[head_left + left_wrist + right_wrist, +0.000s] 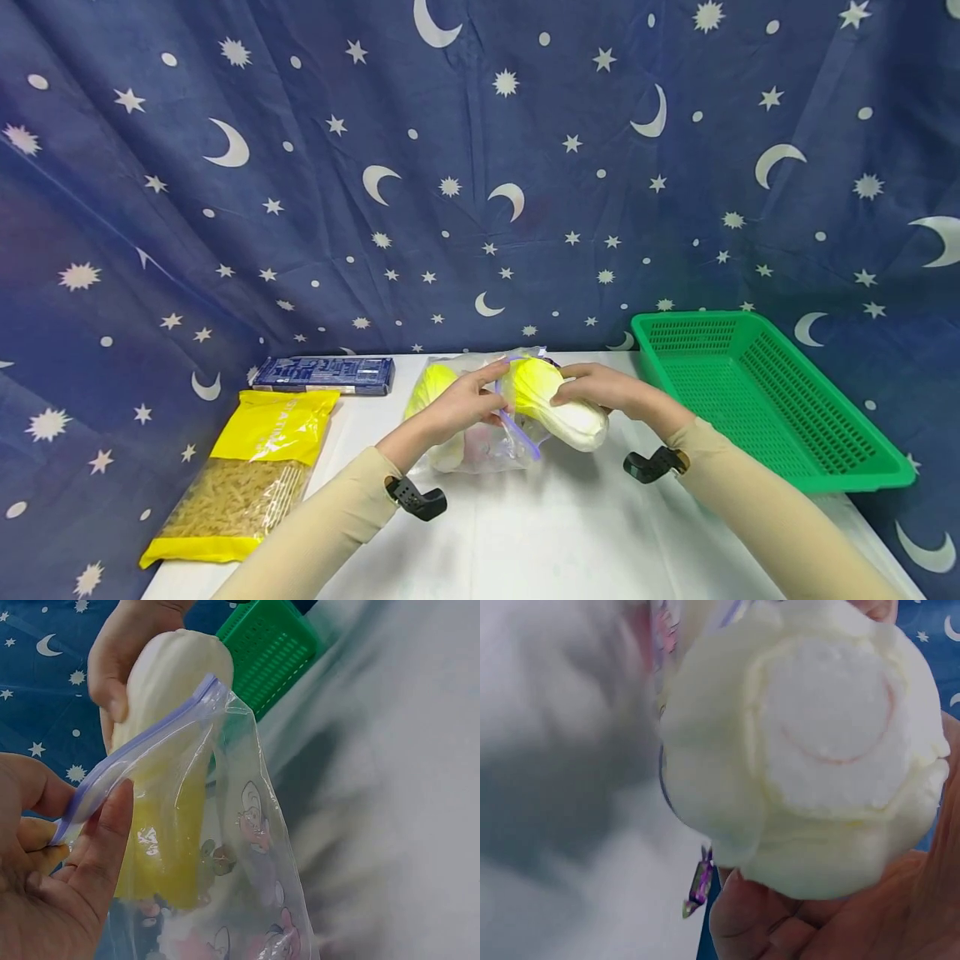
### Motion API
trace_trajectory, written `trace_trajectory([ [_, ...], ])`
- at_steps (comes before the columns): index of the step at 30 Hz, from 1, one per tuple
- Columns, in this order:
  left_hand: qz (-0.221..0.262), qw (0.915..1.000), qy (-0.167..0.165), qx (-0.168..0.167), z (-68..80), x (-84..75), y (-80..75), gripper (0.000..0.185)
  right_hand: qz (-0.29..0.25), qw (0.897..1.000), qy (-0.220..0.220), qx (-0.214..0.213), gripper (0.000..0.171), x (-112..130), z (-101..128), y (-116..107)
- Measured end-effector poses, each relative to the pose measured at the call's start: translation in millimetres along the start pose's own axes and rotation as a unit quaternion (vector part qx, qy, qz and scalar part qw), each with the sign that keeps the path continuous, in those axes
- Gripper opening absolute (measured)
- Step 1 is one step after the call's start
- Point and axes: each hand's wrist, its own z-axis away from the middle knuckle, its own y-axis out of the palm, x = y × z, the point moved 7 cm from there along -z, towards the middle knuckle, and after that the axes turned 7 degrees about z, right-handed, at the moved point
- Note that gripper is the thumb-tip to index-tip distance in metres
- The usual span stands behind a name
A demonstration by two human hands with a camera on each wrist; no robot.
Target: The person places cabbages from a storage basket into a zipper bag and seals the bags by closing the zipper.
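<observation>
My left hand (468, 407) pinches the purple zip edge of a clear zip bag (487, 457), printed with pink cartoon figures, and holds its mouth apart. With my right hand (603, 387) I grip a napa cabbage (581, 423) by its white base. Its yellow leafy end lies within the bag's mouth, as the left wrist view shows through the clear plastic. A second napa cabbage (433, 385) lies inside the bag, partly behind my left hand. The right wrist view faces the round cut base (836, 724) of the held cabbage.
A green plastic basket (757, 483) stands at the right. On the left lie a yellow bag of pasta (240, 475) and, behind it, a blue flat package (322, 375). A small purple wrapped sweet (699, 885) lies near the table's back edge. A star-patterned curtain hangs behind.
</observation>
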Motion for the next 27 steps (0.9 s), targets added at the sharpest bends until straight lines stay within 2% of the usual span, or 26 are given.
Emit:
trace_trajectory([
  [5,0.001,1.0,0.004,-0.002,0.3,-0.3,0.3,0.071,-0.033,0.999,0.032,0.006,0.058,-1,-1,3],
  [13,-0.003,0.9999,0.011,-0.007,1.5,-2.6,-2.4,0.071,-0.047,0.996,0.07,0.015,0.056,-7,-6,12],
  [20,0.001,0.9999,0.011,0.001,1.0,1.2,-1.4,0.071,-0.13,0.986,0.103,0.018,0.053,-12,-9,14],
  [27,-0.002,1.0,0.004,-0.002,2.2,2.0,-1.1,0.071,-0.205,0.973,0.103,0.023,0.056,-16,-8,20],
])
